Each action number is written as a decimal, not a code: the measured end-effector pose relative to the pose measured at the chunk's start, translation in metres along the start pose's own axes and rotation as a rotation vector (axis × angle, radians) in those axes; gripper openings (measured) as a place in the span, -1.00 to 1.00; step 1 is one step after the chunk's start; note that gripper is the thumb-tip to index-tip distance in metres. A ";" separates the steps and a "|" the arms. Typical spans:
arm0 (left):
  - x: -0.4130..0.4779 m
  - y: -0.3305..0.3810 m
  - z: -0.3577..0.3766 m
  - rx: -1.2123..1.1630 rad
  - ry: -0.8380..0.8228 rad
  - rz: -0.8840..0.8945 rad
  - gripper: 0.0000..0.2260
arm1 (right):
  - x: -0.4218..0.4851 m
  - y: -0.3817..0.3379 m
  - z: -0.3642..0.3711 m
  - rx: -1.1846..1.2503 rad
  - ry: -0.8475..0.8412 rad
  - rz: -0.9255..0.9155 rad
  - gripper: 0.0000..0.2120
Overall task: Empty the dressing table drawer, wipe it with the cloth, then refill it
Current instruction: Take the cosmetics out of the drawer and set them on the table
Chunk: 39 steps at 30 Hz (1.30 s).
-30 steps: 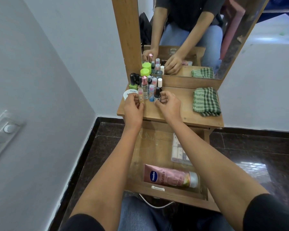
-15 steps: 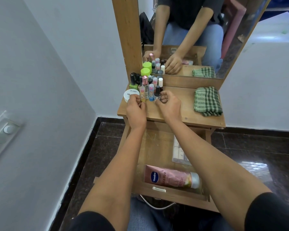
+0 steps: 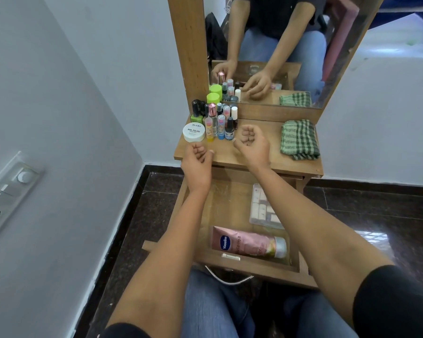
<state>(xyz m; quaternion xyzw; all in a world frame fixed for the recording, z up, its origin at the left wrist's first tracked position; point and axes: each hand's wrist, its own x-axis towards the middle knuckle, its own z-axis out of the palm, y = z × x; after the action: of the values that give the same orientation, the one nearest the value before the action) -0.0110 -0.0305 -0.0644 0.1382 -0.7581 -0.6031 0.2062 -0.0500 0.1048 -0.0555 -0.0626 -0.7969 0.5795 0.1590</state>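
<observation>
Fingers (image 3: 201, 150) of the left hand (image 3: 197, 163) are loosely curled and pinching nothing, hovering over the front edge of the desk (image 3: 288, 164) just in front of the white nail polish jar (image 3: 194, 132). The right hand (image 3: 252, 145) is beside it, its fingers (image 3: 248, 132) curled in loosely too, with nothing between them. It sits near the little bottles (image 3: 220, 123), which stand upright in a tight cluster at the back left corner, against the mirror (image 3: 279, 45).

Below both forearms the drawer (image 3: 249, 264) is pulled wide open. A pink Vaseline tube (image 3: 248, 245) lies on its side along the front wall, cap to the right. A clear packet (image 3: 264, 208) of pale pieces lies flat at the right side, partly under the right forearm.

The green checked cloth (image 3: 299, 139) is folded on the right end of the desk, well apart from both hands.
</observation>
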 end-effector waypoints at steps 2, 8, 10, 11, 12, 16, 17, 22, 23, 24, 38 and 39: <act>-0.019 -0.003 -0.011 -0.031 0.010 0.010 -0.79 | -0.009 0.000 -0.010 0.109 -0.042 0.031 -0.69; -0.066 -0.018 -0.045 0.010 -0.090 -0.066 -0.79 | -0.069 0.007 -0.040 0.134 -0.402 0.067 -0.79; -0.073 -0.021 -0.056 0.057 -0.109 -0.070 -0.81 | -0.091 0.014 -0.053 -0.092 -0.651 0.025 -0.77; -0.076 -0.022 -0.061 0.081 -0.110 -0.073 -0.82 | -0.101 0.018 -0.057 -0.248 -0.800 0.010 -0.74; -0.078 -0.022 -0.065 0.103 -0.109 -0.078 -0.83 | -0.109 0.022 -0.061 -0.419 -0.934 -0.009 -0.72; -0.091 -0.025 -0.076 0.167 -0.129 -0.067 -0.84 | -0.124 0.032 -0.070 -0.834 -1.189 -0.007 -0.61; -0.093 -0.026 -0.077 0.181 -0.140 -0.070 -0.84 | -0.126 0.033 -0.071 -0.869 -1.206 0.007 -0.58; -0.098 -0.029 -0.078 0.221 -0.177 -0.085 -0.81 | -0.130 0.037 -0.072 -0.892 -1.188 0.012 -0.62; -0.098 -0.029 -0.078 0.228 -0.183 -0.084 -0.81 | -0.131 0.037 -0.072 -0.874 -1.170 0.004 -0.67; -0.098 -0.029 -0.079 0.233 -0.187 -0.085 -0.82 | -0.131 0.037 -0.072 -0.847 -1.143 0.000 -0.73; -0.095 -0.034 -0.080 0.240 -0.161 -0.099 -0.86 | -0.113 0.026 -0.080 -0.063 -0.346 0.123 -0.81; -0.095 -0.034 -0.079 0.246 -0.169 -0.099 -0.85 | -0.112 0.022 -0.080 -0.017 -0.336 0.108 -0.81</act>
<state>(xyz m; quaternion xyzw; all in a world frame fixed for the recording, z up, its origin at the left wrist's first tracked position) 0.1094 -0.0628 -0.0962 0.1485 -0.8332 -0.5245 0.0933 0.0794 0.1522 -0.0746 -0.0091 -0.8125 0.5828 -0.0082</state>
